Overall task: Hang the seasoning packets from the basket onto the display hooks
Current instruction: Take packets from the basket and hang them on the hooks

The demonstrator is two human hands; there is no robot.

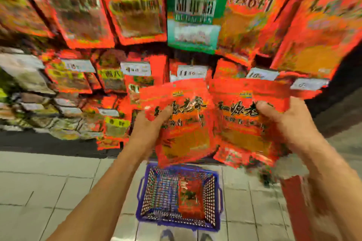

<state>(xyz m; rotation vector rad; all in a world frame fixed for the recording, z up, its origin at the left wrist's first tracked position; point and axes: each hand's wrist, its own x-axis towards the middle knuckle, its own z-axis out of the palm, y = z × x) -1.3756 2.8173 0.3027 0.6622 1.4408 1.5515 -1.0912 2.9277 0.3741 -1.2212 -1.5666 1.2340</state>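
**Two packets up at the rack, one left in the basket**

Forearms come in from the bottom edge, both bare, reaching up and forward. Left hand (pixel 150 123) grips a red seasoning packet (pixel 184 123) by its left side, thumb curled over the front across the black lettering. Right hand (pixel 284 117) grips a second red packet (pixel 244 121) by its right side, thumb likewise on the front. The two packets sit side by side, inner edges touching or overlapping; blur makes it hard to say which. More red packet edges show below the right-hand one, count unclear.

Floor: pale grey tiles (pixel 49 178) with dark grout lines. Blue plastic basket (pixel 215 201) stands on the tiles directly below the hands, mesh walls, handles folded down at the sides. One red packet (pixel 191 197) lies flat in its bottom, toward the right side.

Room: shop aisle, display rack dead ahead. Top row hangs large red packets with a single green packet (pixel 194 6) in the middle. Lower row is smaller red packets with white price tags (pixel 135 68) on the hook ends, numbers too smeared to read. Left end of the rack holds grey and silver packs (pixel 25 72). Dark base strip (pixel 49 143) runs where rack meets floor. Red upright (pixel 295 207) at lower right beside the right forearm, can't tell what it is.

Whole frame is heavily motion-blurred and blocky; hooks themselves aren't resolvable.
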